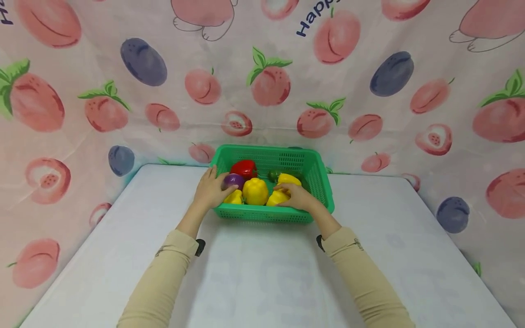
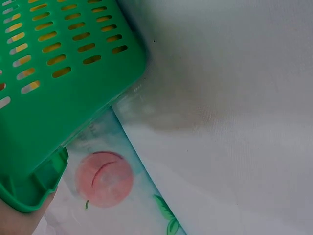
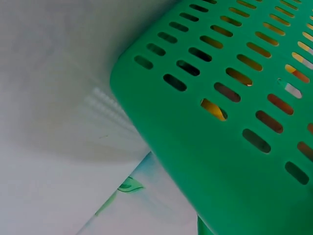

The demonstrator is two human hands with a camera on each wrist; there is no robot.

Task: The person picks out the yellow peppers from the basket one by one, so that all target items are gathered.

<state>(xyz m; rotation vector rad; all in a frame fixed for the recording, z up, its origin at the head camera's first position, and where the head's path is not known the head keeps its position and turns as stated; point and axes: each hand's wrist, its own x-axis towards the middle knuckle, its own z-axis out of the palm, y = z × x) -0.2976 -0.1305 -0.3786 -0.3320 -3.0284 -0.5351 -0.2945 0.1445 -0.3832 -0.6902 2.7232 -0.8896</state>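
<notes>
In the head view, a green plastic basket (image 1: 262, 213) holds several vegetables. My left hand (image 1: 209, 189) reaches over its left front corner, thumb and fingers spread about a round purple vegetable (image 1: 234, 181). Below that thumb sits a yellow bell pepper (image 1: 234, 197). On the right, my right hand (image 1: 298, 197) comes over the front rim and grips another yellow bell pepper (image 1: 277, 197), fingers above and thumb below. A large yellow bell pepper (image 1: 255, 192) stands upright between the hands. The left wrist view catches part of the left hand (image 2: 22, 218) beside the basket rim (image 2: 34, 196).
Behind these lie a red bell pepper (image 1: 244, 169), a small dark green vegetable (image 1: 273, 175) and one more yellow pepper (image 1: 289, 179). The basket stands at the far edge of a white table (image 1: 262, 273), against a fruit-print cloth (image 1: 172, 150).
</notes>
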